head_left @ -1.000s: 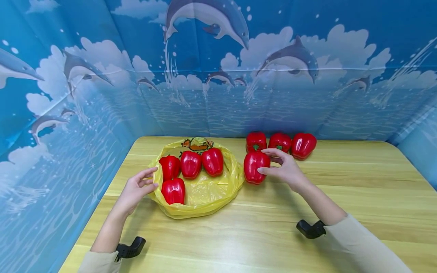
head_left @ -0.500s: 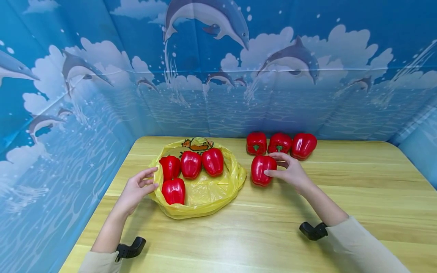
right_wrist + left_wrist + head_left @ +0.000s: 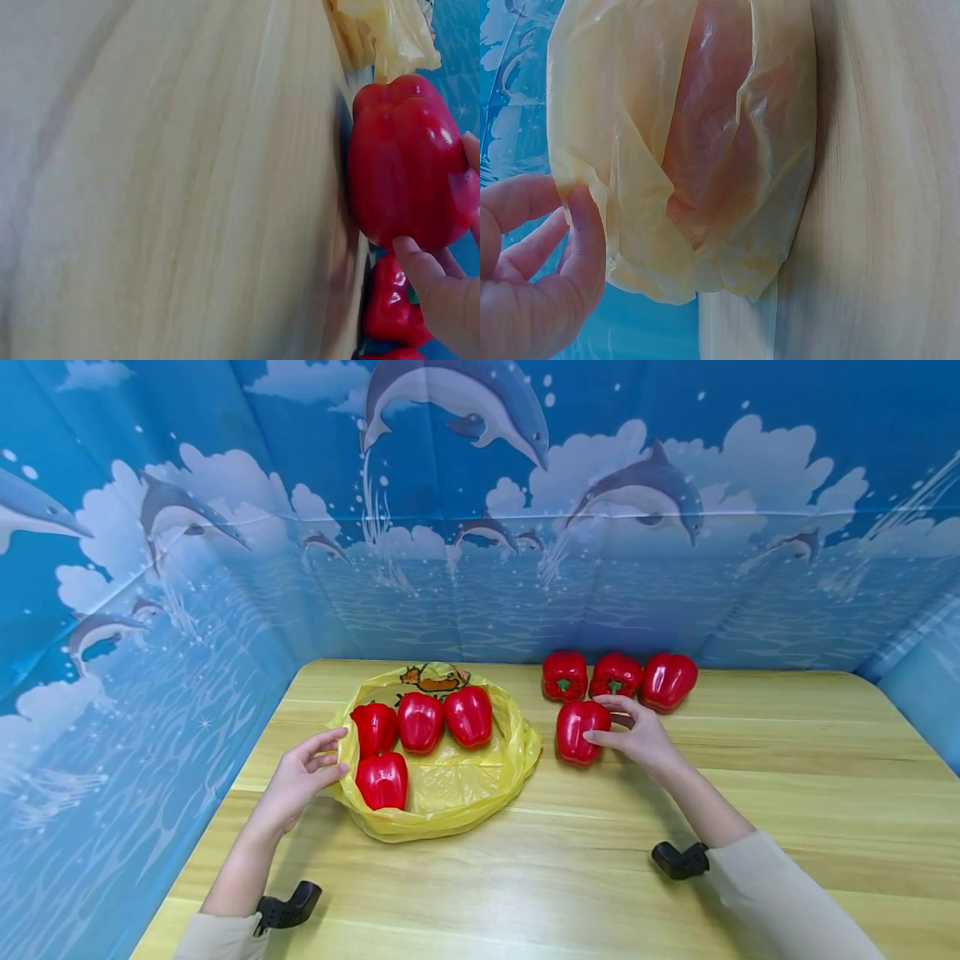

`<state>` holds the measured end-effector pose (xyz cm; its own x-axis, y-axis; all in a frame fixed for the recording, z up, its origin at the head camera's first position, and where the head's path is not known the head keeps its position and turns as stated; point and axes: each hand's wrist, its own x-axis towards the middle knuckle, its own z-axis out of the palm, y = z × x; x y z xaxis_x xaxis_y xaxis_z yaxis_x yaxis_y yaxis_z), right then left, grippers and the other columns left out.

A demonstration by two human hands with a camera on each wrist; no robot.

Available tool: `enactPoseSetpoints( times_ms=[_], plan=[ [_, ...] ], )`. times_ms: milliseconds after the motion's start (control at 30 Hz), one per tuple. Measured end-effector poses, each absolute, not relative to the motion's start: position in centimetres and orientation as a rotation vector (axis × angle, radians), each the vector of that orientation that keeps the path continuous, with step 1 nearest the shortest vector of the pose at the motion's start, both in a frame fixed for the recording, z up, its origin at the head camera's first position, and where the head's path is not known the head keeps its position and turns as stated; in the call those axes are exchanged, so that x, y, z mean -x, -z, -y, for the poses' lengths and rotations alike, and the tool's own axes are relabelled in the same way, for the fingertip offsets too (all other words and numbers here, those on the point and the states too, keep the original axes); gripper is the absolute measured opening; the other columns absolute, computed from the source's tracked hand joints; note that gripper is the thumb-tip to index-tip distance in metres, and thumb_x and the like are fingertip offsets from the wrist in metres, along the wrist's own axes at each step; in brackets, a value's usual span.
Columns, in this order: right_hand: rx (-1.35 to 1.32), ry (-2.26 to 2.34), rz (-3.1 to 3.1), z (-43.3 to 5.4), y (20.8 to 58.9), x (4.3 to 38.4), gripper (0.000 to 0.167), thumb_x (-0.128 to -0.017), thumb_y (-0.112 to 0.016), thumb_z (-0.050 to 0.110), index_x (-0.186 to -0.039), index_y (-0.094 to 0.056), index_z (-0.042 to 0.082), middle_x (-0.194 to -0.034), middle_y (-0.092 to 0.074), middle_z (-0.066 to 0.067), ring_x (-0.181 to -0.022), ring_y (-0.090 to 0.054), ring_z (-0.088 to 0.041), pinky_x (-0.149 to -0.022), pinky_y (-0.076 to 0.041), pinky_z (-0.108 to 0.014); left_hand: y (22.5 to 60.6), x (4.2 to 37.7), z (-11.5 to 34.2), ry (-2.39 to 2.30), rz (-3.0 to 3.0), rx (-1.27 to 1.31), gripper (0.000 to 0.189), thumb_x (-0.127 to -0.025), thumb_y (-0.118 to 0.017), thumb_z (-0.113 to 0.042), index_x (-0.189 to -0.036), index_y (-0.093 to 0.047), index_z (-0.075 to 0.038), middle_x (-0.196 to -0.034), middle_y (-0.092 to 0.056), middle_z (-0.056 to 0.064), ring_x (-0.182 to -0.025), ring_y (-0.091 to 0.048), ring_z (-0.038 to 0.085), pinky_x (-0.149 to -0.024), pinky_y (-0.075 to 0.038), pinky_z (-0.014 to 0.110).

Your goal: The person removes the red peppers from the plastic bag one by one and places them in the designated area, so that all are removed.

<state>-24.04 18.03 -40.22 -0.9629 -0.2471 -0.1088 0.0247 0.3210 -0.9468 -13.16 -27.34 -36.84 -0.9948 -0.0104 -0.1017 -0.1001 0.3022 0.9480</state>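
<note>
Sleeves (image 3: 780, 897) of pale cloth lie nearest in my head view, with a black device (image 3: 678, 862) at each wrist, above the wood-grain tabletop (image 3: 525, 902). Past them I see the left hand (image 3: 300, 778), its grip pinched on the edge of a yellow plastic bag (image 3: 457, 825). Four red peppers (image 3: 420, 722) sit inside: one toward the front left, three in a row behind. Right of the bag and apart from it, the right hand (image 3: 637, 737) has its grip clamped around another pepper (image 3: 581, 732); I cannot tell whether that pepper touches the tabletop. Beyond, three more peppers (image 3: 615, 668) line the far edge, two showing green stems. Farthest hangs a blue dolphin backdrop (image 3: 480, 602).
</note>
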Motion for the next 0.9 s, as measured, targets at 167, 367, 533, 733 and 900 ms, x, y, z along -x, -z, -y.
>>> enactPoseSetpoints(
  times_ms=[167, 367, 533, 733, 900],
  plan=[
    [0.22, 1.697, -2.349, -18.1, 40.3, 24.6, 0.066, -0.081, -0.072, 0.016, -0.137, -0.041, 0.003, -0.136, -0.038, -0.021, -0.124, -0.035, -0.043, -0.086, -0.049, -0.036, 36.7, 13.2, 27.3, -1.805, -2.473, 0.109, 0.053, -0.087, -0.06, 0.0, -0.136, -0.041, 0.003, -0.134, -0.039, 0.02, -0.108, -0.044, 0.028, -0.077, -0.048, 0.017],
    [0.227, 1.684, -2.358, -18.1, 40.4, 25.3, 0.067, -0.082, -0.072, 0.016, -0.138, -0.04, 0.003, -0.137, -0.038, -0.021, -0.124, -0.035, -0.043, -0.088, -0.048, -0.039, 36.6, 13.2, 27.2, -1.802, -2.469, 0.119, 0.054, -0.087, -0.06, 0.0, -0.137, -0.041, 0.003, -0.133, -0.04, 0.021, -0.108, -0.044, 0.029, -0.078, -0.048, 0.018],
    [0.231, 1.65, -2.383, -18.0, 40.6, 25.8, 0.067, -0.081, -0.072, 0.018, -0.138, -0.04, 0.003, -0.137, -0.039, -0.021, -0.125, -0.034, -0.042, -0.092, -0.045, -0.048, 36.6, 13.2, 27.3, -1.803, -2.471, 0.121, 0.054, -0.087, -0.06, 0.0, -0.137, -0.041, 0.003, -0.133, -0.04, 0.021, -0.108, -0.044, 0.03, -0.077, -0.048, 0.018],
    [0.235, 1.631, -2.405, -17.8, 40.5, 26.1, 0.067, -0.081, -0.073, 0.018, -0.138, -0.04, 0.004, -0.136, -0.041, -0.022, -0.125, -0.035, -0.041, -0.09, -0.046, -0.048, 36.6, 13.2, 27.3, -1.803, -2.47, 0.124, 0.054, -0.087, -0.06, 0.0, -0.137, -0.041, 0.003, -0.134, -0.04, 0.021, -0.108, -0.044, 0.03, -0.078, -0.048, 0.017],
    [0.241, 1.623, -2.422, -17.6, 40.3, 26.3, 0.066, -0.081, -0.073, 0.017, -0.137, -0.041, 0.004, -0.136, -0.041, -0.022, -0.125, -0.036, -0.042, -0.089, -0.046, -0.048, 36.6, 13.2, 27.3, -1.806, -2.463, 0.129, 0.054, -0.087, -0.06, 0.001, -0.137, -0.04, 0.002, -0.134, -0.039, 0.021, -0.108, -0.044, 0.03, -0.077, -0.048, 0.017]
  ],
)
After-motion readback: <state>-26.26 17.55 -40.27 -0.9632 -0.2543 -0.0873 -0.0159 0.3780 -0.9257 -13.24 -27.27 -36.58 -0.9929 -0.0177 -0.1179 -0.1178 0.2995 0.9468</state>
